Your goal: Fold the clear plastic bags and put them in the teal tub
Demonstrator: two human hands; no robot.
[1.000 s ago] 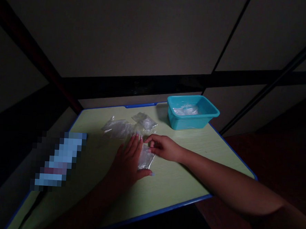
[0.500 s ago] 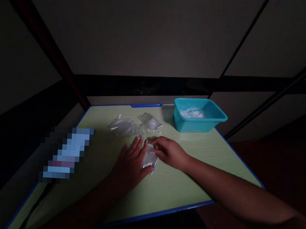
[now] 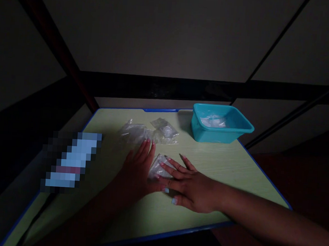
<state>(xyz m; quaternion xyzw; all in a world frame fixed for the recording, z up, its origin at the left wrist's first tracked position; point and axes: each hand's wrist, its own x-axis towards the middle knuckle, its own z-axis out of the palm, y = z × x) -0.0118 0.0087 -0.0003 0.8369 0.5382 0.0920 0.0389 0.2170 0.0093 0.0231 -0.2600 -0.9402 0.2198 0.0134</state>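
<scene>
A small clear plastic bag (image 3: pixel 158 165) lies on the pale green table (image 3: pixel 220 163) between my two hands. My left hand (image 3: pixel 136 169) lies flat on the table, fingers stretched out, its edge against the bag's left side. My right hand (image 3: pixel 188 182) is spread flat with its fingers resting on the bag's right part. Neither hand grips anything. Two more clear bags (image 3: pixel 147 131) lie crumpled just beyond my fingertips.
A teal plastic tub (image 3: pixel 221 124) with clear bags inside stands at the back right of the table. The table has a blue rim (image 3: pixel 160 235). A pixelated patch (image 3: pixel 71 160) covers the left side. Dark wall panels and frames stand behind.
My right hand went from pinching the bag's upper edge to lying flat and spread across it, moving nearer to me. The left hand stayed flat beside the bag.
</scene>
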